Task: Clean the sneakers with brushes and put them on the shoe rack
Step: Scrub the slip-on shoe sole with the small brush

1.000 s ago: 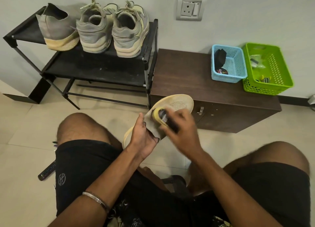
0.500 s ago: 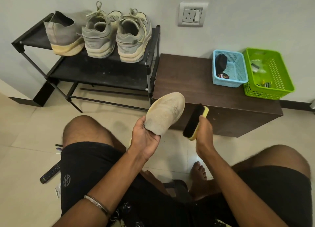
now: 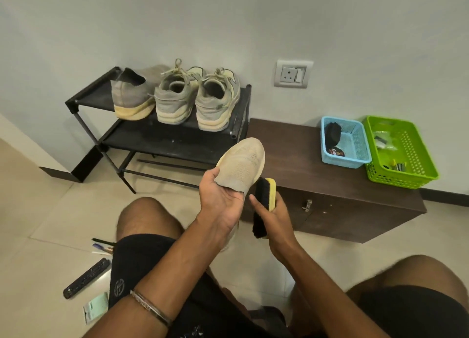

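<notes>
Pale floor tiles [image 3: 45,210] spread under a seated person in black shorts [image 3: 142,269], with a dark remote [image 3: 87,278] and some pens [image 3: 102,246] lying by the left thigh. Just ahead, the left hand [image 3: 220,198] grips a beige sneaker [image 3: 241,166] at its heel end, toe pointing up and away. Beside it, the right hand [image 3: 272,214] is curled round a yellow-backed brush [image 3: 264,203], black bristles just beside the sneaker's side. Beyond sits a low brown cabinet [image 3: 291,144] carrying a blue basket [image 3: 355,144] and a green basket [image 3: 416,155]. Farther left, against the wall, a black shoe rack [image 3: 167,137] holds three grey sneakers [image 3: 177,101] on its top shelf.
</notes>
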